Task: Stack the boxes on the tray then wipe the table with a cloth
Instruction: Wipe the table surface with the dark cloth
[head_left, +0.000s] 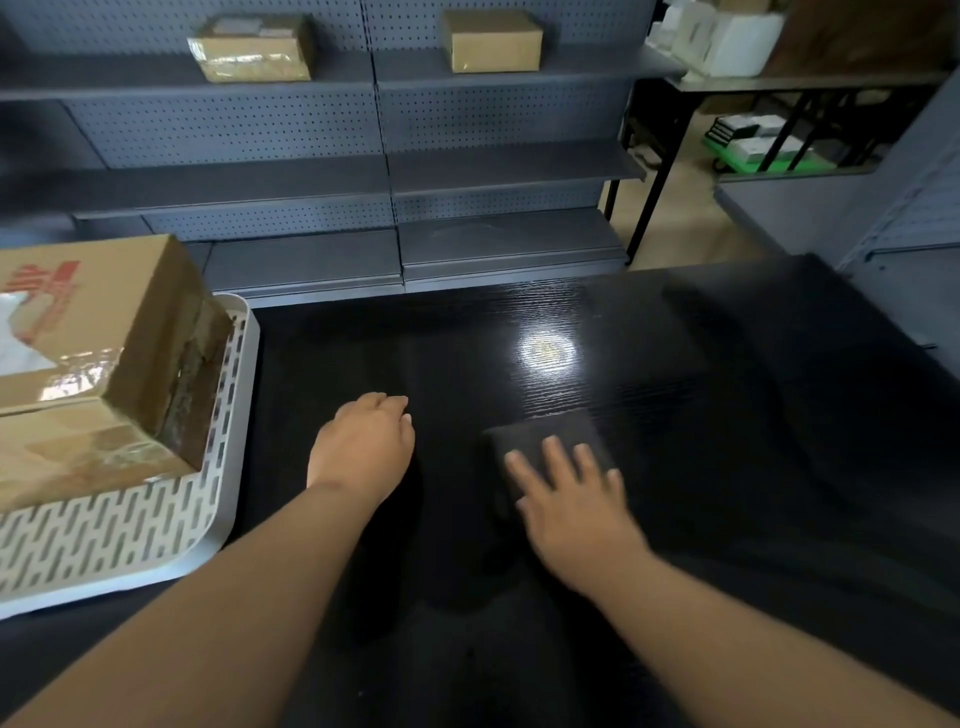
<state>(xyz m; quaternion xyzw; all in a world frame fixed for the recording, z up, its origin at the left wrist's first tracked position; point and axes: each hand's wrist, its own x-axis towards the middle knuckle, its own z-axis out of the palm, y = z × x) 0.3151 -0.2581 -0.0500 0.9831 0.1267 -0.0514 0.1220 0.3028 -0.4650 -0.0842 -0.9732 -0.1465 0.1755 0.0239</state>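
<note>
Two cardboard boxes are stacked on the white slotted tray (130, 525) at the left: an upper box (104, 322) with red print lies on a lower box (78, 457). A folded dark cloth (545, 441) lies flat on the black table (727, 415). My right hand (571, 499) presses on the cloth with its fingers straight and spread. My left hand (366, 444) rests on the bare table to the left of the cloth, its fingers loosely curled and holding nothing.
Grey pegboard shelving (384, 171) stands behind the table, with two cardboard boxes (254, 49) (493, 41) on its top shelf. A dark-framed table (800, 80) with white boxes stands at the back right. A lamp glare (545, 348) shows on the tabletop.
</note>
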